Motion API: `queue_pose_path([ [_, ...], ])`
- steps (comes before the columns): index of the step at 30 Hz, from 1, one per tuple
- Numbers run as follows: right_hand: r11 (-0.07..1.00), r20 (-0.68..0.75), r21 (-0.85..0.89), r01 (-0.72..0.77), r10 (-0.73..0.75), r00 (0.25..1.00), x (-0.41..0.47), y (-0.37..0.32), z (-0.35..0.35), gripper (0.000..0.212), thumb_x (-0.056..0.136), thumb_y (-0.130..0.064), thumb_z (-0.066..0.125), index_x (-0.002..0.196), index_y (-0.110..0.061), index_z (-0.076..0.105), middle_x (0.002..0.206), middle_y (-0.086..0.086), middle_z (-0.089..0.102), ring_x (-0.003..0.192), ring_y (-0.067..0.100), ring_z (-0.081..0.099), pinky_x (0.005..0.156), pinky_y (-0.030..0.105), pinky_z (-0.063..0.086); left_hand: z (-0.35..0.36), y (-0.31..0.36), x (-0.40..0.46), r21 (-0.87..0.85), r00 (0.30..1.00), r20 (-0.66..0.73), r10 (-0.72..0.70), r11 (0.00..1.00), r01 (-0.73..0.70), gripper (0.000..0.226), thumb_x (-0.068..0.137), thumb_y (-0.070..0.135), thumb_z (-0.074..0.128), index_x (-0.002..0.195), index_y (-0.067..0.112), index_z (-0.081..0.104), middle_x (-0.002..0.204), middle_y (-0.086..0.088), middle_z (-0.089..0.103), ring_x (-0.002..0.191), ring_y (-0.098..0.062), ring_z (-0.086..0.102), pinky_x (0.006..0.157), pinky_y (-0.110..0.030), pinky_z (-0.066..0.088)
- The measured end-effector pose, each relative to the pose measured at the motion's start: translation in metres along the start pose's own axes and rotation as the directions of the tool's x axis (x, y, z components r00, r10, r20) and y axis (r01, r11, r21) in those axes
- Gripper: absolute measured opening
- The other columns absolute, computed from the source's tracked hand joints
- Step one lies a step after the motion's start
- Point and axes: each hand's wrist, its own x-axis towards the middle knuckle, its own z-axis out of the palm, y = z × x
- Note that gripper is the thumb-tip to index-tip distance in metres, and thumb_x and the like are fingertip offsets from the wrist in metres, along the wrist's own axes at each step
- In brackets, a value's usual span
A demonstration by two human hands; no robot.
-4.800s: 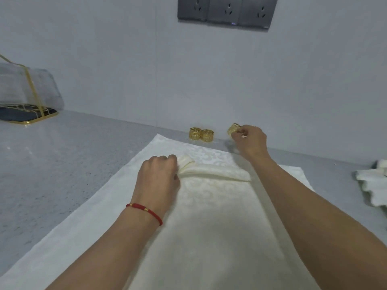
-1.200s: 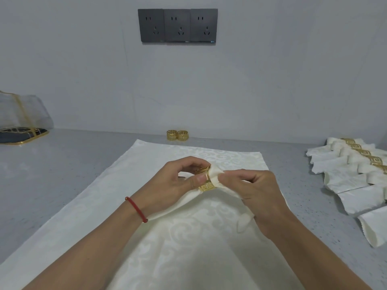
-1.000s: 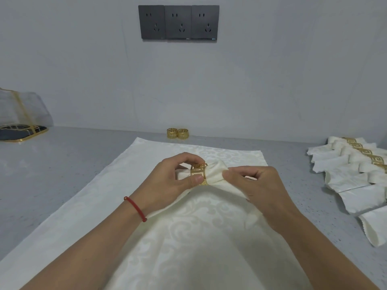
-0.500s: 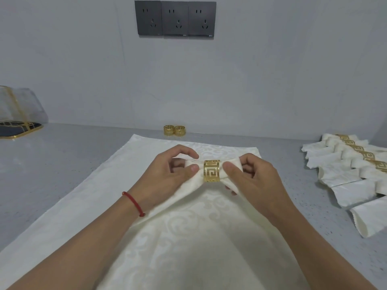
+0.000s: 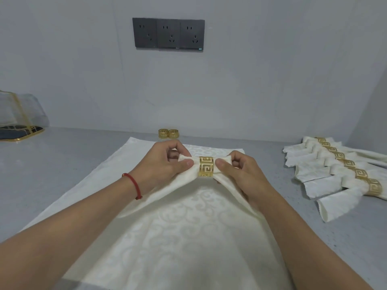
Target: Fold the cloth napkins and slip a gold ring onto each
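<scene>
Two hands pinch one napkin [image 5: 189,181] in the middle of the frame, the left hand [image 5: 165,164] and the right hand [image 5: 240,170] on either side of the gold ring [image 5: 206,166], with the roll lying left to right.

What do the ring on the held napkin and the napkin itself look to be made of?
Gold cut-out ring: apparently thin metal, shiny gold finish; it reflects light and has crisp key-pattern openings, though plated plastic is possible. Cream rolled napkin: woven cloth, seemingly damask; it drapes softly, like the scroll-patterned cream cloth beneath.
</scene>
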Motion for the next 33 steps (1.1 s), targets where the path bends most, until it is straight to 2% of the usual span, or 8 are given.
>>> queue_pose_path([
  [7, 0.988, -0.001, -0.142, 0.053, -0.053, 0.999, -0.030, -0.039, -0.028, 0.029, 0.087, -0.034, 0.079, 0.080, -0.013, 0.059, 0.092, 0.010, 0.078, 0.083, 0.031, 0.076, 0.082, 0.046, 0.055, 0.023, 0.050, -0.014, -0.008, 0.963, 0.245, -0.116, 0.993, 0.122, 0.047, 0.082, 0.036, 0.077, 0.125, 0.022, 0.064, 0.093, 0.010, 0.071, 0.087, -0.011, 0.070, 0.074, -0.023, 0.055],
  [11, 0.982, -0.048, -0.171, 0.083, -0.092, 0.995, -0.062, -0.051, -0.048, 0.022, 0.090, -0.024, 0.078, 0.082, -0.012, 0.061, 0.085, 0.005, 0.077, 0.076, 0.022, 0.077, 0.069, 0.034, 0.058, 0.056, 0.073, -0.020, 0.178, 0.945, 0.325, -0.029, 0.984, -0.031, 0.029, 0.082, 0.034, 0.081, 0.109, 0.025, 0.075, 0.109, 0.005, 0.074, 0.104, -0.017, 0.070, 0.097, -0.038, 0.054],
  [14, 0.982, -0.081, -0.181, 0.045, -0.060, 0.995, -0.084, -0.051, -0.074, 0.021, 0.092, -0.024, 0.076, 0.085, -0.012, 0.060, 0.077, -0.003, 0.075, 0.069, 0.012, 0.072, 0.063, 0.025, 0.051, 0.083, 0.084, -0.021, 0.223, 0.925, 0.381, -0.004, 0.971, -0.088, 0.023, 0.082, 0.029, 0.081, 0.104, 0.026, 0.077, 0.103, 0.003, 0.075, 0.099, -0.021, 0.070, 0.095, -0.044, 0.054],
  [20, 0.972, -0.223, -0.227, -0.061, 0.009, 0.975, -0.120, -0.039, -0.137, 0.026, 0.092, -0.026, 0.076, 0.100, -0.003, 0.067, 0.092, 0.009, 0.079, 0.076, 0.016, 0.073, 0.070, 0.033, 0.054, 0.157, 0.098, -0.009, 0.387, 0.893, 0.450, 0.020, 0.897, -0.216, 0.043, 0.072, 0.052, 0.083, 0.110, 0.034, 0.073, 0.106, 0.020, 0.072, 0.100, 0.005, 0.065, 0.091, -0.023, 0.052],
  [23, 0.941, -0.296, -0.331, -0.071, -0.032, 0.955, -0.132, -0.035, -0.180, 0.020, 0.090, -0.031, 0.077, 0.095, -0.013, 0.073, 0.082, -0.004, 0.077, 0.072, 0.008, 0.071, 0.066, 0.027, 0.052, 0.202, 0.093, 0.001, 0.243, 0.905, 0.418, -0.086, 0.970, -0.020, 0.044, 0.077, 0.052, 0.080, 0.109, 0.022, 0.073, 0.103, 0.003, 0.075, 0.094, -0.012, 0.072, 0.086, -0.030, 0.058],
  [27, 0.849, -0.327, -0.507, -0.149, -0.029, 0.945, -0.140, -0.027, -0.237, 0.021, 0.090, -0.039, 0.076, 0.089, -0.017, 0.075, 0.071, -0.015, 0.068, 0.064, -0.005, 0.058, 0.067, 0.024, 0.042, 0.259, 0.080, 0.012, 0.006, 0.847, 0.435, -0.304, 0.942, 0.336, 0.032, 0.090, 0.020, 0.073, 0.098, -0.011, 0.069, 0.103, -0.018, 0.073, 0.086, -0.022, 0.072, 0.079, -0.026, 0.060],
  [30, 0.800, -0.363, -0.566, -0.197, -0.027, 0.931, -0.137, -0.013, -0.276, 0.027, 0.091, -0.039, 0.074, 0.087, -0.011, 0.074, 0.072, 0.000, 0.068, 0.066, 0.005, 0.056, 0.068, 0.031, 0.042, 0.299, 0.076, 0.022, -0.006, 0.877, 0.380, -0.295, 0.947, 0.321, 0.021, 0.084, 0.014, 0.078, 0.087, -0.004, 0.068, 0.082, -0.011, 0.067, 0.069, -0.014, 0.065, 0.065, -0.018, 0.054],
  [33, 0.774, -0.431, -0.581, -0.251, -0.031, 0.902, -0.130, 0.004, -0.308, 0.035, 0.092, -0.041, 0.068, 0.085, -0.006, 0.068, 0.069, 0.002, 0.057, 0.067, 0.014, 0.051, 0.067, 0.035, 0.039, 0.336, 0.072, 0.044, 0.014, 0.914, 0.281, -0.291, 0.954, 0.300, 0.018, 0.076, 0.013, 0.083, 0.075, 0.011, 0.065, 0.079, -0.003, 0.069, 0.079, -0.021, 0.072, 0.081, -0.034, 0.060],
])
